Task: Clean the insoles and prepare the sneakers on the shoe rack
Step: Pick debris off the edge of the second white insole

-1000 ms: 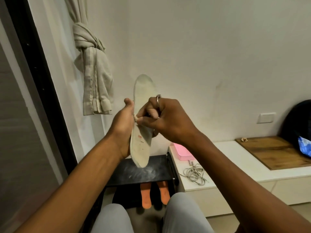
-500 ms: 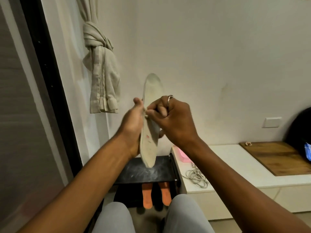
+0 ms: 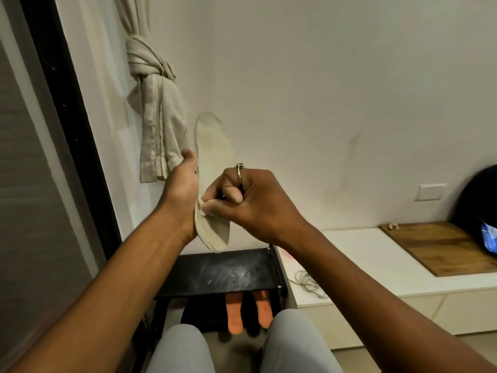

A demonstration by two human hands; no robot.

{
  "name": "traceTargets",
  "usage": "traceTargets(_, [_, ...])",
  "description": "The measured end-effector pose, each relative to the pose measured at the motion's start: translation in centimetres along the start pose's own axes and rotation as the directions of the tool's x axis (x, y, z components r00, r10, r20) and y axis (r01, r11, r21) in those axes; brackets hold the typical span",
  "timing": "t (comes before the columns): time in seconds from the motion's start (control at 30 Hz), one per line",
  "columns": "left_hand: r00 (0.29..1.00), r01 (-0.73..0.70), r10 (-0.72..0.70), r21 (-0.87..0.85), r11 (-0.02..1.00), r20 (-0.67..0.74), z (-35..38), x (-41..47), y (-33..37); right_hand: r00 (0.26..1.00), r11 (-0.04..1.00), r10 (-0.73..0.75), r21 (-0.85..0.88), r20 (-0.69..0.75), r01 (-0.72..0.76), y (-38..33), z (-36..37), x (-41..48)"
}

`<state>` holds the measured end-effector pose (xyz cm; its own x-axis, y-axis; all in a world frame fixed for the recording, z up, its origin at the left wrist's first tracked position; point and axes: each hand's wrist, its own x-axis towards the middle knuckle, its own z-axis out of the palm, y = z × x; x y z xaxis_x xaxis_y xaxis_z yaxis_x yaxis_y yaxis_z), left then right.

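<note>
Fingers of the right hand are curled tight. The thumb and fingertips pinch a small pale wad and press it against the lower half of a pale grey insole. A ring sits on one curled finger. The left hand grips the insole at its left edge, thumb along the rim, fingers hidden behind it. The insole stands upright in the air, broader end up, in front of a white wall.

Just below its lower end is the black top shelf of a shoe rack, streaked with pale dust. On a lower level two orange insoles lie side by side, partly hidden by the shelf. Knees in grey trousers fill the bottom edge.

Left of the hands, a knotted cream curtain hangs beside a dark door frame. Right of the rack runs a low white bench holding a coiled grey cable and a wooden board. A dark bag sits at the far right.
</note>
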<state>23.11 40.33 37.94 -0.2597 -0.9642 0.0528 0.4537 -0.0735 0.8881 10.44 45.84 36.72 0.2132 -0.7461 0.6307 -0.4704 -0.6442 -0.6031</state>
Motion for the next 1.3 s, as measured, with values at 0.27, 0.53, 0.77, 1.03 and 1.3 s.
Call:
traceTargets(0.27, [0.991,-0.078,0.084,0.061,0.995,-0.103,-0.4,0.1,0.7,0.996,0.997,-0.001,0.071,0.088,-0.005,-0.6,0.4,-0.3])
traceTargets(0.53, [0.996,0.012,-0.023,0.139,0.990,0.082,1.0,-0.9,-1.0,0.963,0.996,-0.054,-0.082,-0.263,0.033,1.0,-0.3,0.3])
traceTargets(0.77, [0.925,0.113,-0.186,0.227,0.967,0.331,1.9,-2.2,-2.0,0.922,0.964,-0.087,-0.264,-0.378,-0.017,3.2,-2.8,1.1])
traceTargets(1.03, [0.972,0.012,-0.055,0.187,0.982,0.227,1.7,-1.9,-1.9,0.986,0.981,-0.032,-0.192,-0.166,0.000,1.9,-2.8,0.7])
traceTargets(1.3, [0.984,0.050,-0.074,0.144,0.988,0.164,0.9,-1.8,-0.6,0.997,0.990,-0.022,-0.135,0.081,0.032,1.5,-2.1,0.5])
